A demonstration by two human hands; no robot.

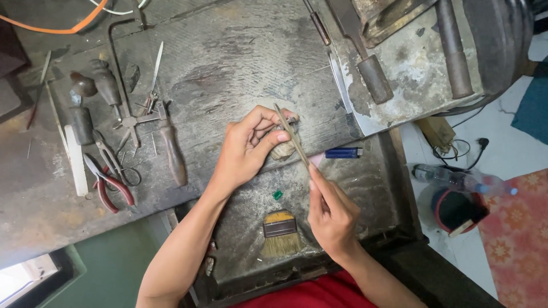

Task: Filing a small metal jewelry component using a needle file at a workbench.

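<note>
Right hand (pixel 331 214) pinched a thin file (pixel 291 136) w/ thumb & forefinger closed on its lower end, approx at the pink handle bit. File's long axis ran diagonal: tip pointed up & left, away from the person, handle end down & right toward the right hand. Mid-length it lay across a small pale lump (pixel 283 149), touching it. Left hand (pixel 246 149) gripped that lump, fingers curled & clamped round it, thumb on the near side, over the edge of the worn bench (pixel 240 57). Below sat a tray (pixel 371 188) w/ a flat brush (pixel 281 231) & a small green stone (pixel 277 194). Blue lighter (pixel 344 153) just right of the lump. Red-handled pliers (pixel 111 188) well apart, at left.
</note>
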